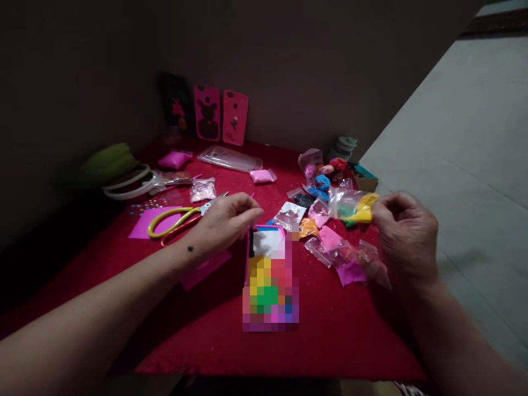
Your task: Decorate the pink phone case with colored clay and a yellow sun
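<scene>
My right hand is closed on a small clear bag with yellow clay, raised over the right side of the red cloth. Fingers curled, my left hand hovers between the scissors and a pink-edged phone case; whether something small is between its fingertips is hidden. The case lies near the middle, its lower part pixelated, with white, yellow and green areas. Below and left of my right hand are bags of clay in orange, pink and other colours.
Decorated phone cases stand against the back wall. A clear case lies before them. Pink clay bags and a green item with white rings are at the left. A lidded jar and a small box stand back right.
</scene>
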A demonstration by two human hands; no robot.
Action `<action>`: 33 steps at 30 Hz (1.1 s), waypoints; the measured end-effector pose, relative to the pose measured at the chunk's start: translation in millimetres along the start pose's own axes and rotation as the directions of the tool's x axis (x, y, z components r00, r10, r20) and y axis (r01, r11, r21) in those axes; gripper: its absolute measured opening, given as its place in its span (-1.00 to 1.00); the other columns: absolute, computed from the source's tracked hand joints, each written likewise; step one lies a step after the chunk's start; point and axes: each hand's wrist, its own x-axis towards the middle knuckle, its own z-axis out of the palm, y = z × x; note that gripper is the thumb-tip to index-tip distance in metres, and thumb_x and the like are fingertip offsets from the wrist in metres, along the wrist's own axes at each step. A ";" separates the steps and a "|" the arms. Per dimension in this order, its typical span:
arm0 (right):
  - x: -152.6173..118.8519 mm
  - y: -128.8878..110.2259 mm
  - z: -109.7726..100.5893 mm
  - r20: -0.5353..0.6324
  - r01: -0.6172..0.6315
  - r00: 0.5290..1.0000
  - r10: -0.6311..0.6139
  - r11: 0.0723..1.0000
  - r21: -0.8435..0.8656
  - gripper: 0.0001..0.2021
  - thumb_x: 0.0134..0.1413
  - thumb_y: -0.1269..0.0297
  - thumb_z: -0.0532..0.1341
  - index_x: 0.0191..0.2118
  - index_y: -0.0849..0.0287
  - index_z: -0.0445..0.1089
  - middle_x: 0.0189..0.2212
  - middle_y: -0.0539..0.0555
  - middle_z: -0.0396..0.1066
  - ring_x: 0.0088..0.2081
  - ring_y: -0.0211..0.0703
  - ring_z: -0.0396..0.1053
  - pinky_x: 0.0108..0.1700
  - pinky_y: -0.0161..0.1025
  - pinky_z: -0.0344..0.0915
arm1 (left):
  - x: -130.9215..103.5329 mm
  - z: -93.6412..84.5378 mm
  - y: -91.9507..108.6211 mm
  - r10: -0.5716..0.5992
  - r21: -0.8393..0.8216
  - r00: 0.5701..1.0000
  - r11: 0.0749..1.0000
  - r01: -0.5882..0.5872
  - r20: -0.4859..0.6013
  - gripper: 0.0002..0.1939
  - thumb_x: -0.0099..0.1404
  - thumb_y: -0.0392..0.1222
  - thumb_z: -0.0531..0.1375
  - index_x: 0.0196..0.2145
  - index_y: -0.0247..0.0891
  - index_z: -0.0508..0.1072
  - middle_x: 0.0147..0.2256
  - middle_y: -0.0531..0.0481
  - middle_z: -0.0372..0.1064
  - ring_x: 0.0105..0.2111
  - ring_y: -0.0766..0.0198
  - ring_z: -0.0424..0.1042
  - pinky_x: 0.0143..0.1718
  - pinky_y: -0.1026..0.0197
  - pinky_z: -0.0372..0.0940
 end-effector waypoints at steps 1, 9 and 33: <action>-6.0 -9.9 3.9 0.123 -0.049 0.992 0.038 0.995 0.092 -0.86 0.08 0.32 0.20 -0.47 0.08 0.28 -0.51 -0.03 0.24 -0.49 -0.21 0.22 -0.42 -0.23 0.21 | -6.3 4.0 5.5 -0.015 -0.122 0.997 0.992 0.024 0.073 -0.85 0.21 -0.12 0.19 -0.35 -0.27 0.41 -0.59 0.13 0.24 -0.65 0.42 0.14 -0.62 0.31 0.04; -43.2 -49.7 12.6 0.396 -0.251 0.914 0.093 0.895 0.369 -0.87 0.05 0.25 0.30 -0.44 0.06 0.34 -0.52 -0.03 0.29 -0.56 -0.26 0.25 -0.54 -0.32 0.27 | -42.9 26.4 27.0 0.022 -0.442 0.899 0.876 0.193 0.437 -0.81 0.27 -0.13 0.20 -0.44 -0.28 0.40 -0.66 0.14 0.22 -0.69 0.47 0.15 -0.65 0.38 0.04; -147.8 -33.6 -17.6 0.738 -0.788 0.613 0.283 0.277 0.549 -0.83 0.16 0.21 0.29 -0.23 0.18 0.36 -0.53 -0.04 0.39 -0.58 -0.40 0.32 -0.54 -0.48 0.24 | -106.0 60.4 29.4 -0.034 -0.235 0.789 0.946 0.223 0.614 -0.78 0.33 -0.14 0.05 -0.35 -0.32 0.39 -0.44 0.02 0.26 -0.50 0.35 0.18 -0.49 0.27 0.13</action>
